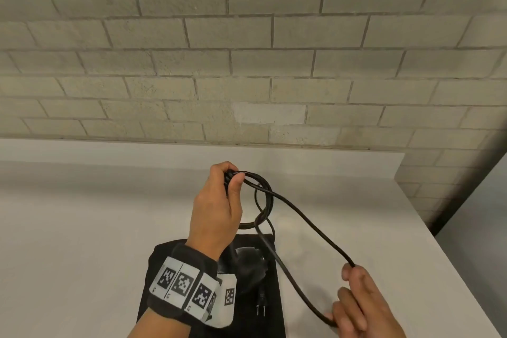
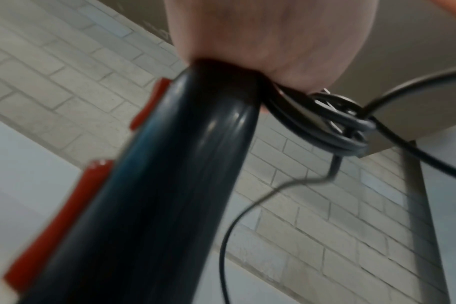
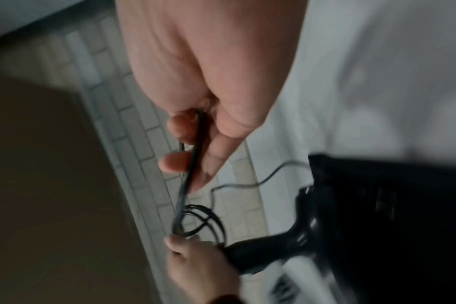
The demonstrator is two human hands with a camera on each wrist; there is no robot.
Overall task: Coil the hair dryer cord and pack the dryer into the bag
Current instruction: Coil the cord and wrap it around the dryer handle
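Note:
My left hand [image 1: 233, 177] is raised above the table and grips the end of the black hair dryer's [image 1: 247, 263] handle together with a few coils of black cord [image 1: 264, 200]. The dryer body hangs below that hand, over the flat black bag [image 1: 271, 310]. A long cord loop runs to the lower right, where my right hand [image 1: 348, 277] pinches it. The plug [image 1: 260, 306] lies on the bag. The left wrist view shows the handle [image 2: 170, 185] with red switches [image 2: 52, 226] and the coils [image 2: 325, 123]. In the right wrist view the cord [image 3: 193, 154] passes between my fingers.
The white table [image 1: 82, 228] ends at an edge on the right [image 1: 439, 236], with a drop beyond it. A grey brick wall [image 1: 247, 49] stands right behind the table.

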